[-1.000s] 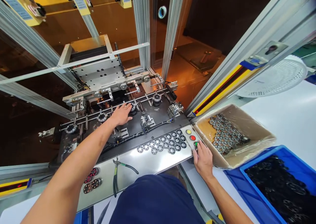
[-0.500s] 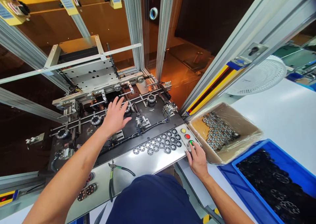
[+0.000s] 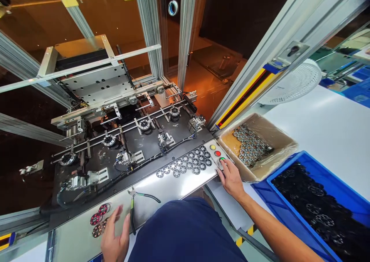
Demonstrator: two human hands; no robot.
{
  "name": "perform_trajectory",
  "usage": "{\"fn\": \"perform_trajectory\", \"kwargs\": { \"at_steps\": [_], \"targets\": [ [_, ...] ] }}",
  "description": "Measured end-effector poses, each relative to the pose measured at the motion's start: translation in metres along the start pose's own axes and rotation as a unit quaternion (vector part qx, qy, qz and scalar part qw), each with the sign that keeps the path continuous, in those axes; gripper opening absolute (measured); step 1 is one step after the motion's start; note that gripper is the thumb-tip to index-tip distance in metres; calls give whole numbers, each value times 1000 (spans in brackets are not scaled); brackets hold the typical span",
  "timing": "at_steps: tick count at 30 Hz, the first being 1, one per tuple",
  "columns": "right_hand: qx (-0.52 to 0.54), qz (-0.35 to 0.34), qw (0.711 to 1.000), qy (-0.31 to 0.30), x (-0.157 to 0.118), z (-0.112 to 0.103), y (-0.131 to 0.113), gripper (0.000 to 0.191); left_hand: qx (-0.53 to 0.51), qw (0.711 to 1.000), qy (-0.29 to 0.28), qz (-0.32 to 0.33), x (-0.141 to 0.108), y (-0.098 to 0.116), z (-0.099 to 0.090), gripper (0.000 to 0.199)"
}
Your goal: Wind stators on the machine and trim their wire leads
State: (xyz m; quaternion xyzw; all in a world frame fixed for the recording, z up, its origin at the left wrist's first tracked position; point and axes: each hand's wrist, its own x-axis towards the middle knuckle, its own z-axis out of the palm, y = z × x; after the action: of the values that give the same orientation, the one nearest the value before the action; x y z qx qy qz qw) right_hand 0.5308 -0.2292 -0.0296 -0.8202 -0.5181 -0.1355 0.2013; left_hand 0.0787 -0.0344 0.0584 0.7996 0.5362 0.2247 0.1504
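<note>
My right hand (image 3: 231, 181) rests on the button panel, its fingertips on the green push button (image 3: 222, 160). Its fingers are stretched out and hold nothing. The red button (image 3: 217, 153) and yellow button (image 3: 213, 147) sit just above it. At the lower left, my left hand (image 3: 115, 235) is open, thumb and fingers apart, beside a few red and copper-coloured round parts (image 3: 100, 215) on the steel ledge. A pair of cutting pliers (image 3: 132, 208) with green-black handles lies to its right. Several black round parts with star-shaped centres (image 3: 189, 165) lie in rows near the panel.
Behind the ledge, the machine bed carries several round fixtures (image 3: 145, 125) below metal rails. To the right stand a lined cardboard box (image 3: 277, 162) of round metal parts and a blue bin (image 3: 300, 158) of black parts. A white fan (image 3: 300, 83) stands behind them.
My left hand has drawn back from over the machine's fixtures to the lower left of the ledge. My right hand stays at the green button. The view has shifted slightly.
</note>
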Motion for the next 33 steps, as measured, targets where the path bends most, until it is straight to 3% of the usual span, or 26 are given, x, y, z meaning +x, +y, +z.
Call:
{"fn": "perform_trajectory", "kwargs": {
  "at_steps": [3, 7, 13, 17, 20, 25, 29, 33],
  "targets": [
    [-2, -11, 1000, 2, 4, -1, 8, 46, -7, 1000, -3, -29, -17, -8, 14, 48],
    [-6, -35, 999, 20, 8, -1, 18, 39, -15, 998, -24, -57, -14, -8, 24, 29],
    [-9, -50, 998, 39, 4, 2, 22, 37, -48, 995, -60, -56, -11, -5, 33, 31],
    [-3, -47, 998, 50, 4, 6, 22, 42, -40, 996, -16, -72, -15, -6, 23, 33],
    [13, -35, 997, 64, 13, 15, 20, 45, -7, 992, 63, -112, -14, -24, 1, 39],
    [49, -36, 996, 69, 30, 28, 18, 45, 43, 962, 178, -201, -7, -79, -25, 50],
    [66, -40, 995, 66, 37, 32, 21, 43, 47, 942, 214, -252, -8, -116, -16, 42],
    [67, -28, 995, 62, 38, 38, 26, 43, 54, 940, 202, -269, -13, -132, -3, 34]
  ]
}}
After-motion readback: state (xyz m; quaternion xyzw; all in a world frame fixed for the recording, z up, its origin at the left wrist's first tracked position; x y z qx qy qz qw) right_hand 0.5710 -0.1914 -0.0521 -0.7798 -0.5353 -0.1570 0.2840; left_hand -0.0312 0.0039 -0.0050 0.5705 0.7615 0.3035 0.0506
